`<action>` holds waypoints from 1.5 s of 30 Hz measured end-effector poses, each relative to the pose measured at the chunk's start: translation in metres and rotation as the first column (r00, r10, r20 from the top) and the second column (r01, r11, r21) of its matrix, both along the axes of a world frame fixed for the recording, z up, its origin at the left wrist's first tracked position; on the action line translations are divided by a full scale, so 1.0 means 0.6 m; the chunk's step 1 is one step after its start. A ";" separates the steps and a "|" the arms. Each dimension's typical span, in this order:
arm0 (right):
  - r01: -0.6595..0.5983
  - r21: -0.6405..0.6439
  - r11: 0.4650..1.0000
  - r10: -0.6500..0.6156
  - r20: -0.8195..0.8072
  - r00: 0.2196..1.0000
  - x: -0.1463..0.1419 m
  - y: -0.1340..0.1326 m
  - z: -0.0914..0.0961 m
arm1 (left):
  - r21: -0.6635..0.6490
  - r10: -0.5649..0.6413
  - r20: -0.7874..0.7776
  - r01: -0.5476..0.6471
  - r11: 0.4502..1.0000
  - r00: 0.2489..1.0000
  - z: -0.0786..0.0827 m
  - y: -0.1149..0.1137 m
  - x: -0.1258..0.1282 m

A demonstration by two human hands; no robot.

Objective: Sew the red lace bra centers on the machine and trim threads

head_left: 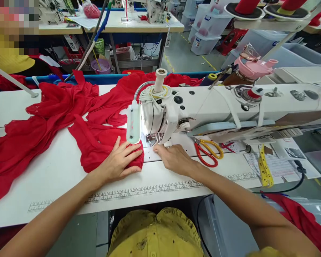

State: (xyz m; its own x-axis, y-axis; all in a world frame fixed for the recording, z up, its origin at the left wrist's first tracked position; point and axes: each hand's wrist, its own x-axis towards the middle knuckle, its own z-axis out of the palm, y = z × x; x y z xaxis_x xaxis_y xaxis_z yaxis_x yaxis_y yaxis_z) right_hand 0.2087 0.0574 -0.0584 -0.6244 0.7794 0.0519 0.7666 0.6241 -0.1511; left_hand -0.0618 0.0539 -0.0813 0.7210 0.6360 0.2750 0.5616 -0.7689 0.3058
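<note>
My left hand (pixel 120 160) lies flat with spread fingers on a piece of red fabric (pixel 92 146), just left of the sewing machine's needle area. Beside the presser foot (pixel 153 138), my right hand (pixel 175 157) is closed, thumb and index finger pressed together near the needle plate; whatever they pinch cannot be made out. The white sewing machine (pixel 208 103) stretches off to the right. A small lit lamp (pixel 133 123) hangs from its head above my left fingertips. Scissors with red and orange handles (pixel 208 152) rest right of my right hand.
More red fabric (pixel 50 121) is heaped on the left of the white table (pixel 53 171). A yellow tape measure (pixel 264 167) and papers lie at right. Thread spools (pixel 247 6) stand above. A person in a yellow top (pixel 8 64) is at upper left. Plastic bins (pixel 205 43) stand behind.
</note>
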 end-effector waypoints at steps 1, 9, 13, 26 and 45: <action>0.009 0.030 1.000 -0.007 -0.053 0.999 0.007 -0.004 -0.006 | -0.007 -0.004 0.018 0.004 1.000 1.000 0.000 0.007 0.006; -0.026 0.057 0.998 0.028 -0.022 0.999 -0.010 0.011 -0.003 | 0.105 0.018 -0.067 -0.011 0.994 0.998 0.008 0.003 0.029; 0.001 0.062 0.998 -0.003 0.033 0.999 -0.045 0.031 0.005 | 0.164 0.073 -0.111 -0.054 0.985 0.991 0.008 -0.011 0.028; -0.203 0.132 0.970 0.222 -0.150 0.963 0.003 -0.016 -0.007 | -0.005 -0.005 -0.021 0.005 1.000 1.000 0.005 0.002 0.024; -0.133 0.255 0.958 0.176 -0.154 0.972 0.002 -0.010 -0.037 | -0.122 0.009 0.004 -0.009 0.992 1.000 0.002 0.055 0.045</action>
